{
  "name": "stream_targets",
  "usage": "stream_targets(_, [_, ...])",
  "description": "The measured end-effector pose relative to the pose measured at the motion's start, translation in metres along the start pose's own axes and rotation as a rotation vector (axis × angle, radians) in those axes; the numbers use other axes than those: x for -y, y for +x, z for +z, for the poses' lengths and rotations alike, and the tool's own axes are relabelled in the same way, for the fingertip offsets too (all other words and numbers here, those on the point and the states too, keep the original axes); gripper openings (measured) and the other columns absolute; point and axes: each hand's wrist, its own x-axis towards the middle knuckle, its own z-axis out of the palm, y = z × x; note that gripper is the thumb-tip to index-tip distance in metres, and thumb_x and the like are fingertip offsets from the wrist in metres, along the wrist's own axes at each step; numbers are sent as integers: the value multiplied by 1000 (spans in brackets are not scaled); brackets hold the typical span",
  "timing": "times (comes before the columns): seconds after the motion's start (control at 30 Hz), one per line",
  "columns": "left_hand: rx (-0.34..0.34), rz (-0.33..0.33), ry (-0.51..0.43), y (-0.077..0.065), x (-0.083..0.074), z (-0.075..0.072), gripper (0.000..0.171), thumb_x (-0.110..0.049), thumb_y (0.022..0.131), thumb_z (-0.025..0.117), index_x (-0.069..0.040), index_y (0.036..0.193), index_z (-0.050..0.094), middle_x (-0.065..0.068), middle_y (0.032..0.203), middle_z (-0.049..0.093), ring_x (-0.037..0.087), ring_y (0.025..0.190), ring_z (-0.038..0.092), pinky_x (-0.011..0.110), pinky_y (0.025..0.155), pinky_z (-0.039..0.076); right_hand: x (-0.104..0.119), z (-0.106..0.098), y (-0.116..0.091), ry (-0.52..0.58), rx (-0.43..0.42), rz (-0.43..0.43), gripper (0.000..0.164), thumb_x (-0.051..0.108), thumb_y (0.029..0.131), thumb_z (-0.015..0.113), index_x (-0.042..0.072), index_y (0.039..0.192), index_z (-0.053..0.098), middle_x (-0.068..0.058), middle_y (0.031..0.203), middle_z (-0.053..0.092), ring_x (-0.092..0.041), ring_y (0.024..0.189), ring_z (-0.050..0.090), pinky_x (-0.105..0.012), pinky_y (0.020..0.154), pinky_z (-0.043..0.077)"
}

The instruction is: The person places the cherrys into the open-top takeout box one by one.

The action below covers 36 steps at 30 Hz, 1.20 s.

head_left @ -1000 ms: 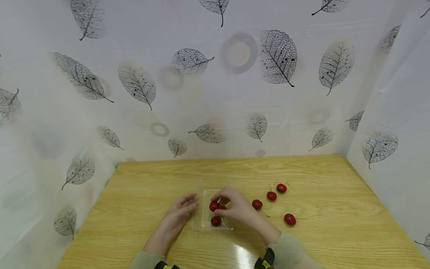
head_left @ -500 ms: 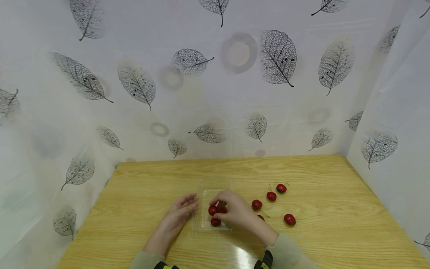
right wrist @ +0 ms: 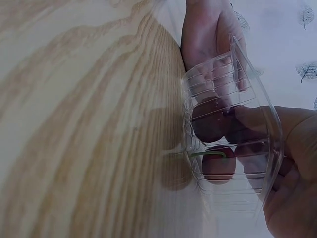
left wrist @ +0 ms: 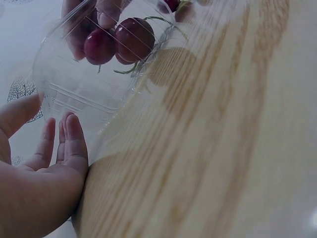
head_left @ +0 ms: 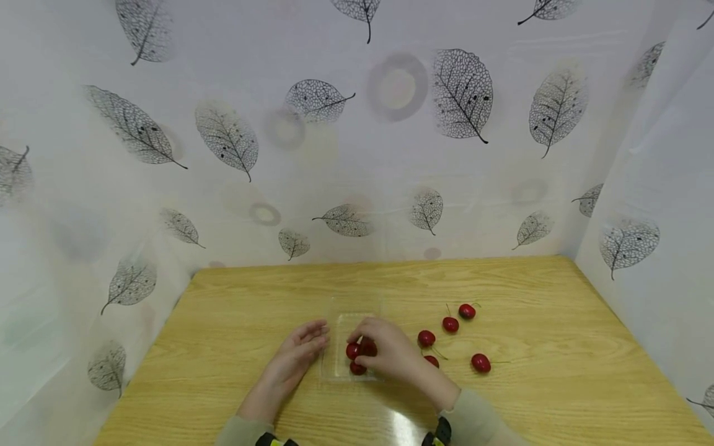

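A clear plastic box (head_left: 333, 367) stands on the table with a few dark red cherries inside. My right hand (head_left: 393, 352) reaches into it from the right, thumb and fingers curled about a cherry (head_left: 353, 351). Close below the thumb lies another cherry (head_left: 357, 368), partly covered. Through the box wall, the left wrist view shows a large cherry (left wrist: 134, 40) with a green stem beside a smaller one (left wrist: 99, 46). My left hand (head_left: 297, 354) rests along the box's left side, fingers loosely extended and holding nothing.
Right of the box, several stemmed cherries lie loose on the wooden table (head_left: 251, 297): one cherry (head_left: 426, 338) near the right wrist, another (head_left: 481, 363) farther right, and a pair toward the back. A leaf-patterned curtain (head_left: 357, 155) encloses the back and sides.
My right hand has lowered slightly toward the front of the box with the cherry. A loose cherry beside the right wrist has come into sight. The left hand stays in place.
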Motion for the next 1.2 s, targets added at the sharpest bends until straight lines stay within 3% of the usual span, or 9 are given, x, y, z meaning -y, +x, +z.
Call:
stream_targets(0.5, [4,12,10,-1,0,0,58,-2,106,59,10,157,33,1,134,57,4,117,61,18,102,51,4,0,-1,-6,-7,5,25,6,89,85,9,112,77,-3,108,74,-16,91,66,-27,81,56])
stream_targets(1.0, [-18,-3,7,0,-1,1,58,-1,105,59,10,156,35,4,136,58,4,115,62,19,102,52,1,-3,-2,124,-33,21,25,0,90,81,7,114,76,-5,112,74,-19,94,69,-29,85,60])
stream_targets(1.2, [-5,5,6,0,0,0,59,-1,105,59,11,157,33,4,136,57,4,117,62,18,102,52,-1,-6,-2,206,-31,67,26,0,92,79,6,117,74,-9,115,74,-23,99,72,-34,88,62])
